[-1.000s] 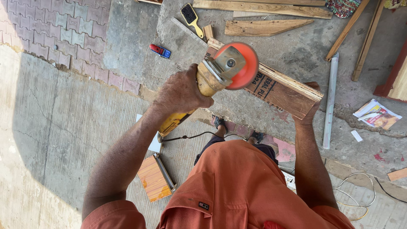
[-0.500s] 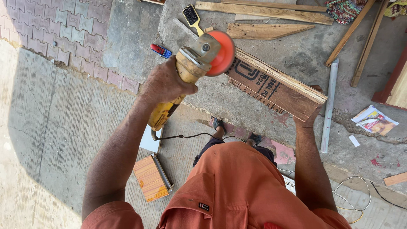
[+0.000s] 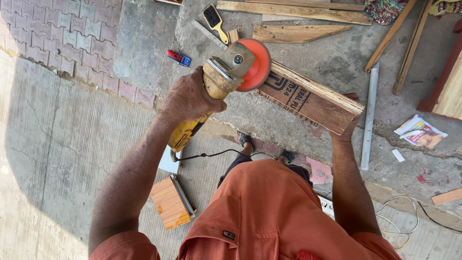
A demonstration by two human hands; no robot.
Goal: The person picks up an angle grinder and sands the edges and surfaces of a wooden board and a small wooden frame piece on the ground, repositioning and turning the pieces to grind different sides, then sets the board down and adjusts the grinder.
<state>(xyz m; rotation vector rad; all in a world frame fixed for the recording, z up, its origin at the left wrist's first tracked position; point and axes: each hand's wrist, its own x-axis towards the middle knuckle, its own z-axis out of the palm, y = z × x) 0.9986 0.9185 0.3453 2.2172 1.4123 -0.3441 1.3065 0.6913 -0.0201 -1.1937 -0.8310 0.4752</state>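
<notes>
my left hand is wrapped tight round the yellow angle grinder, its orange disc raised beside the plywood board. my right hand props the board's far end, fingers mostly hidden. i judge sanding barely begun; whether disc touches wood, i can't tell.

I count two hands: my left hand and my right hand. There is one yellow angle grinder with one orange sanding disc, and one plywood board. On the floor I count one black brush, one red and blue tool, one white pipe, one small striped wooden box and one printed paper packet. Two sandalled feet show.
</notes>
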